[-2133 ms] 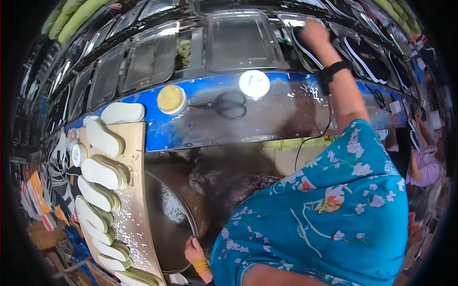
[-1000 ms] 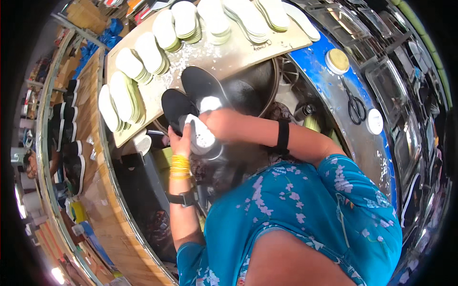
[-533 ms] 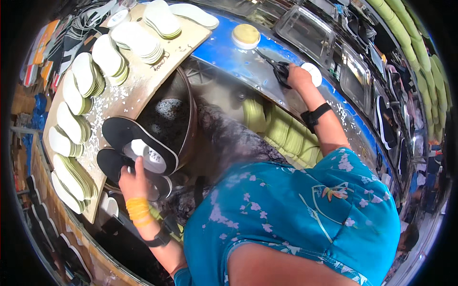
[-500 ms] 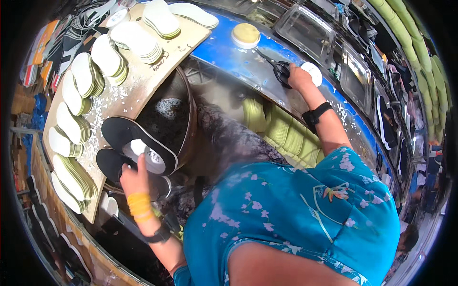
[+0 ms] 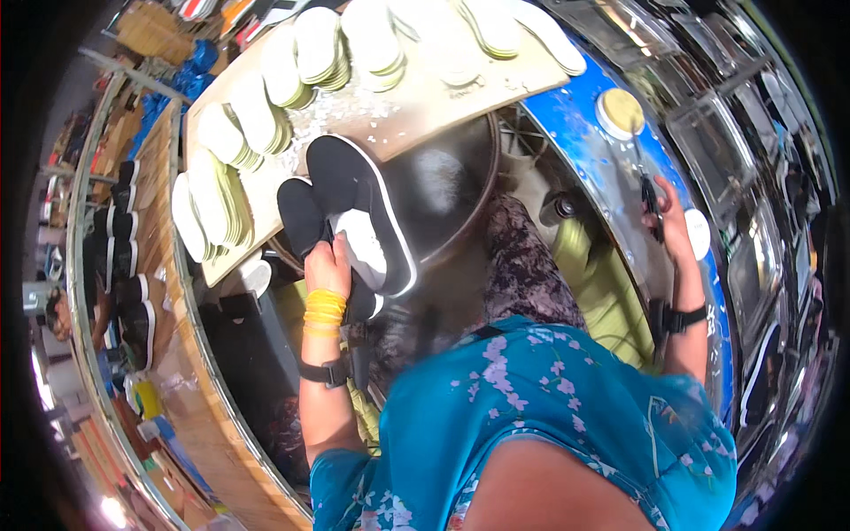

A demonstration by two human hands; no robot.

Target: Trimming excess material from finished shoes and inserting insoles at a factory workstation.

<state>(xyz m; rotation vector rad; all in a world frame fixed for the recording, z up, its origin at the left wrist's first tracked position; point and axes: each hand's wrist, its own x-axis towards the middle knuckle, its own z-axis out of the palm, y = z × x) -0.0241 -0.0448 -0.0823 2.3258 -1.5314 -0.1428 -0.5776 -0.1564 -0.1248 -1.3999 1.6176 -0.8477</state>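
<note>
My left hand (image 5: 328,265) is closed on a pair of black slip-on shoes (image 5: 345,190) with white edging, gripping near the openings. A white insole (image 5: 363,243) shows inside the right-hand shoe; the other shoe is partly hidden under it and my fingers. On the blue table, my right hand (image 5: 675,221) has its fingers round the black handles of a pair of scissors (image 5: 652,202). The blades point away toward a round tub with a yellowish top (image 5: 620,113). Beside that hand lies a white round lid (image 5: 698,234).
Stacks of white insoles with green undersides (image 5: 372,40) line a board (image 5: 416,119) at the far left, among white scraps. Beneath it is a large round drum (image 5: 452,177). The blue table (image 5: 567,106) runs along the right. Black shoes (image 5: 133,319) stand on a left shelf.
My view has turned left, so the board and table appear farther right. The shoes are held more upright. My right hand stays at the scissors on the table.
</note>
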